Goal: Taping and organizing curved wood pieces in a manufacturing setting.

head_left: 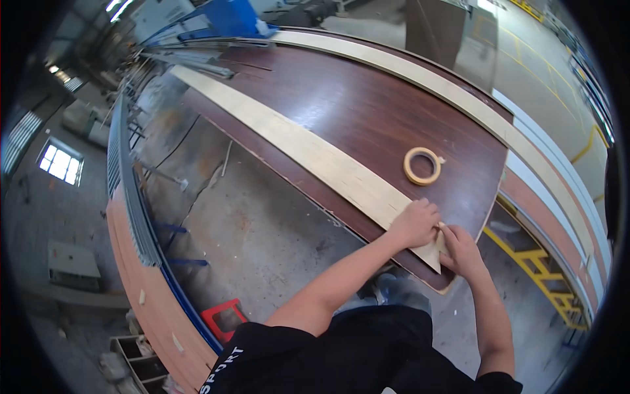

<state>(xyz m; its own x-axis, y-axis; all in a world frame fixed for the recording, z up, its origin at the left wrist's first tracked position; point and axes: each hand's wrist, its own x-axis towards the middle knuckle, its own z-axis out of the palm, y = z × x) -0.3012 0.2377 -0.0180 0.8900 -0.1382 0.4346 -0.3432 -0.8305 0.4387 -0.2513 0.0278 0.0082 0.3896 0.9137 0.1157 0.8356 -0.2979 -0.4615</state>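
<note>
Workshop, concrete flr; dark red-brown tabletop, glossy. Pale wood strip lies diag. along tabletop's near side, near end at R corner. L hand on strip by that end, fingers curled, close tog. R hand at strip's tip, thumb near L fingers; can't tell what either pinches. Tape roll, yellowish, flat on tabletop just beyond hands. Red stool on flr, lower L.
</note>
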